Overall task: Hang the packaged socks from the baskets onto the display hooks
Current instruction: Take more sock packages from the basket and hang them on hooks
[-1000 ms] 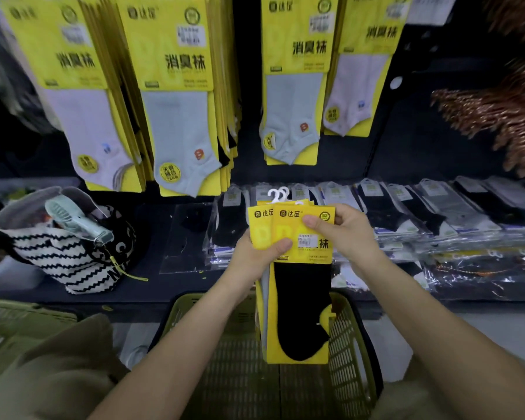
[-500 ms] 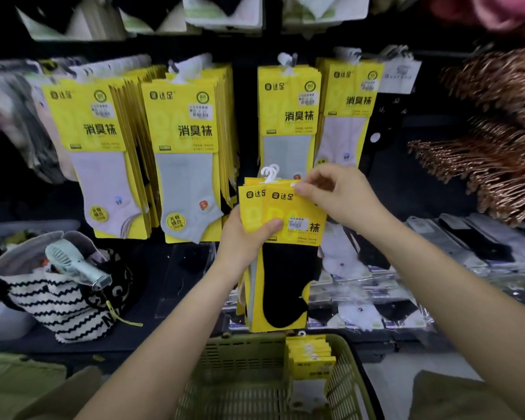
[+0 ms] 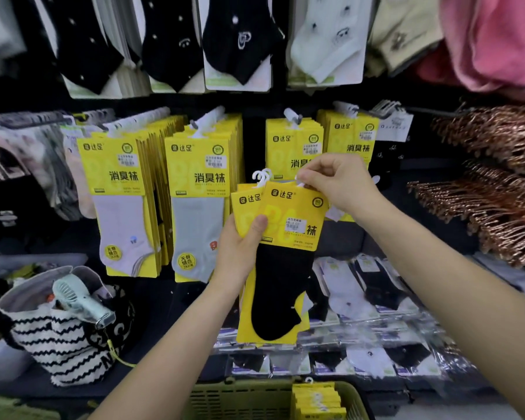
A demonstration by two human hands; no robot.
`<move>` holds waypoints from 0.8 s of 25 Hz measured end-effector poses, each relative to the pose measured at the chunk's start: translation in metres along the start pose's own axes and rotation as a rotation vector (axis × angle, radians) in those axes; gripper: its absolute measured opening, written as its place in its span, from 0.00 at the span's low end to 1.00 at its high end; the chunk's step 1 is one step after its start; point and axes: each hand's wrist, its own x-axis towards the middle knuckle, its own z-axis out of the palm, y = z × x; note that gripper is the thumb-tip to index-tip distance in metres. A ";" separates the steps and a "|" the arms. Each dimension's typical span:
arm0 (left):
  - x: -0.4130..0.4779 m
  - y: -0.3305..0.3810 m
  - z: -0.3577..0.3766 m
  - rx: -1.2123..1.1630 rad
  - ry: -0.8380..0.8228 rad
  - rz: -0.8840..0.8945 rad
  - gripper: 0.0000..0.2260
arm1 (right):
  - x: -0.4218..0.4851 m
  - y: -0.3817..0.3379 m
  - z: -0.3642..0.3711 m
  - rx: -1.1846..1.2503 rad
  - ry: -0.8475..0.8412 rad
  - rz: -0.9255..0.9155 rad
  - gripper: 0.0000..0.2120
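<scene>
My left hand grips a small stack of yellow sock packs, thumb across the front. The front pack holds a black sock and is tilted to the right. My right hand pinches the white hanger at its top right corner. White hangers of the packs behind stick up at the stack's top left. Behind my hands, full yellow packs hang on display hooks. A green basket at the bottom edge holds more yellow packs.
A striped bag with a handheld fan sits on the shelf at left. Bagged socks lie flat along the shelf. Copper tinsel bundles hang at right, and more socks hang in the row above.
Both hands have raised the stack from over the basket to the level of the hooks. My right hand went from the front pack's top edge to pinching its hanger, tilting that pack.
</scene>
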 end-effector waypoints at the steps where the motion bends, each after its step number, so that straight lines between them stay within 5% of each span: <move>1: 0.003 0.003 -0.002 0.013 0.016 0.020 0.12 | 0.005 -0.003 0.000 -0.010 0.014 -0.012 0.10; 6: 0.011 0.015 -0.015 -0.006 0.090 0.091 0.09 | 0.041 -0.018 -0.016 -0.001 0.148 -0.065 0.07; 14: 0.004 0.008 -0.038 -0.031 0.150 0.094 0.12 | 0.075 -0.027 -0.019 -0.045 0.103 -0.057 0.06; 20: 0.007 0.015 -0.046 -0.032 0.180 0.073 0.05 | 0.088 -0.021 -0.013 -0.088 0.082 0.010 0.06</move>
